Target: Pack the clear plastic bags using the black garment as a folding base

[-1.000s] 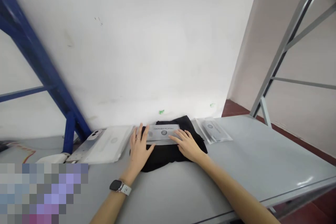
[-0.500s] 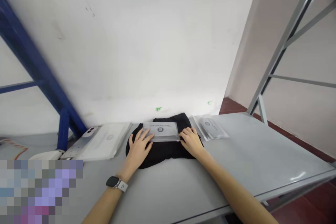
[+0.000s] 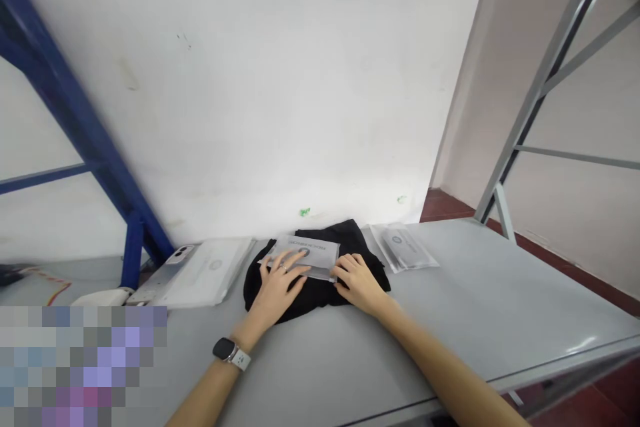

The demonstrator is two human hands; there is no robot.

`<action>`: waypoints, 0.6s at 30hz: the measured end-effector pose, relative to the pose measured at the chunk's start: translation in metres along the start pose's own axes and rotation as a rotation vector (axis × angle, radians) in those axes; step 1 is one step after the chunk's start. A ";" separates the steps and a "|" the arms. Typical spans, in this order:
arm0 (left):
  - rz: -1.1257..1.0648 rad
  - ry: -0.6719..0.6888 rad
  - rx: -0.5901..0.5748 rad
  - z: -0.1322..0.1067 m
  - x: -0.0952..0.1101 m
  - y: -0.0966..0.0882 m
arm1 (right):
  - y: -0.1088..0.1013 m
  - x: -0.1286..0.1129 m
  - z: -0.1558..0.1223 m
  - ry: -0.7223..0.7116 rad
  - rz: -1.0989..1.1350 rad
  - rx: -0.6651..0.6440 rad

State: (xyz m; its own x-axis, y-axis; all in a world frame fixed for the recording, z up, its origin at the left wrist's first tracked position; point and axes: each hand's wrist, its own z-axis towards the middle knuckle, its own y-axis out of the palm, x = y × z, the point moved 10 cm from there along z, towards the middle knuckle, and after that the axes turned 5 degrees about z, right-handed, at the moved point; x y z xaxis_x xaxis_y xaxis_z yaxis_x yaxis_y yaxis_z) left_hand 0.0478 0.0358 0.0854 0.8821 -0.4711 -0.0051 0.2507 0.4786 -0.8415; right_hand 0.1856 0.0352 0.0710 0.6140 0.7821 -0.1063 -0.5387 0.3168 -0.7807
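A folded black garment (image 3: pixel 320 290) lies on the grey table (image 3: pixel 450 320) near the wall. A clear plastic bag with a round logo (image 3: pixel 315 253) rests on top of it. My left hand (image 3: pixel 277 283) lies flat, fingers spread, over the bag's left part and the garment. My right hand (image 3: pixel 357 280) sits on the garment at the bag's right edge, fingers bent down onto the bag's corner. A watch is on my left wrist.
A stack of flat clear bags (image 3: pixel 207 270) with a white phone (image 3: pixel 179 255) lies to the left. Another bag pile (image 3: pixel 405 248) lies to the right. A blue rack frame (image 3: pixel 100 167) stands left, a grey one (image 3: pixel 540 93) right. The table's front edge is close.
The bag has slid and turned slightly on the garment. My left hand moved right onto the bag; my right hand shifted a little left along its edge.
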 end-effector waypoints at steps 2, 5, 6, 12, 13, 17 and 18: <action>-0.048 0.028 -0.021 0.004 0.017 0.001 | -0.001 -0.001 0.000 -0.001 0.007 0.013; -0.062 0.075 -0.019 0.012 0.042 0.008 | -0.006 -0.001 0.001 0.000 0.002 0.058; -0.052 0.091 -0.009 0.016 0.049 0.011 | -0.008 -0.001 0.001 -0.001 0.000 0.074; 0.082 0.198 0.052 0.026 0.071 0.021 | -0.011 -0.005 0.001 -0.051 -0.029 0.115; 0.113 0.209 0.057 0.025 0.070 0.019 | -0.010 -0.006 0.001 -0.061 -0.044 0.121; 0.210 0.162 0.089 0.025 0.048 0.001 | -0.014 0.003 0.001 -0.048 -0.140 0.161; 0.219 0.138 0.100 0.025 0.039 -0.004 | -0.016 0.008 0.000 -0.032 -0.163 0.163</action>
State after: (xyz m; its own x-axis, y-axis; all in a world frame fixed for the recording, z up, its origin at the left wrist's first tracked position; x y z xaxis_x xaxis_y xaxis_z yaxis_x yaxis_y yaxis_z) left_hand 0.0913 0.0342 0.1026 0.8585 -0.4418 -0.2604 0.1043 0.6476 -0.7548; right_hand 0.1986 0.0362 0.0826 0.6834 0.7292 0.0347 -0.5217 0.5211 -0.6755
